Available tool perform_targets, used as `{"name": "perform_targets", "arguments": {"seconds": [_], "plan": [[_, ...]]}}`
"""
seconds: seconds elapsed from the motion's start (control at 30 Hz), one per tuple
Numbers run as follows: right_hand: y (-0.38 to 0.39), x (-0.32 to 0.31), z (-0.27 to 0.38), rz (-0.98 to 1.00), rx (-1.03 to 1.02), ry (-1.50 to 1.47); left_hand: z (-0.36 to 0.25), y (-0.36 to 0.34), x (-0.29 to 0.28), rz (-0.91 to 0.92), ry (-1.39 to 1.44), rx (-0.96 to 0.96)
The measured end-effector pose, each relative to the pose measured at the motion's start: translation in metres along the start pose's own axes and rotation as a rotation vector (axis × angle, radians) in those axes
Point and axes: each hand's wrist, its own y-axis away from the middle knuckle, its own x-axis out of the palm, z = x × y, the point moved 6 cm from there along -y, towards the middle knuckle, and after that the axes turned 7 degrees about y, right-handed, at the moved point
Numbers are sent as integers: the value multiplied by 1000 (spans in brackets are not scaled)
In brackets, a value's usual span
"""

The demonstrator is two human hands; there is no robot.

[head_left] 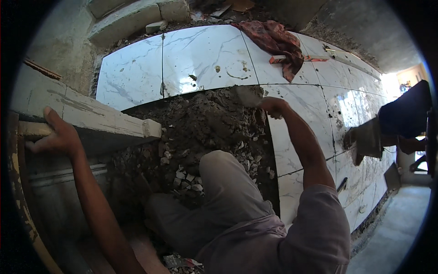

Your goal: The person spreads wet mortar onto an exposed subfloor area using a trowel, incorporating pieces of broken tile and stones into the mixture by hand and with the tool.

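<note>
Mauve short-sleeved shirt (315,223) below it, the right hand (274,107) clamps a grey flat-bladed trowel (247,97), the left hand (63,137) splayed against a pale concrete ledge (98,112).

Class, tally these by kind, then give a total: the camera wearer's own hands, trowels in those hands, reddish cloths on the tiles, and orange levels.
Hands: 2 (left hand, right hand)
Trowel: 1
Reddish cloth: 1
Orange level: 1, apparently, partly covered by the cloth
Total: 5
</note>
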Motion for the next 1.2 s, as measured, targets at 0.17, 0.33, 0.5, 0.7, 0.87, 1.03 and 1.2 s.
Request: {"name": "perform_targets", "arguments": {"seconds": [0.17,0.33,0.5,0.7,0.87,1.03,1.2], "plan": [[20,18,-110,68,388,-263,19,4,5,-9,-152,-17],[65,24,-101,213,106,-71,31,0,-3,1,-46,-39],[37,35,-152,12,360,-648,32,3,4,-2,-68,-92],[96,104,-115,256,199,-134,33,0,-5,-21,16,-51],[122,71,-83,106,188,-55,24,-2,-6,-13,19,-16],[24,13,-68,-44,103,-472,12,5,7,-17,57,-85],[-35,29,-17,52,-250,47,2,1,5,-11,22,-40]]}}
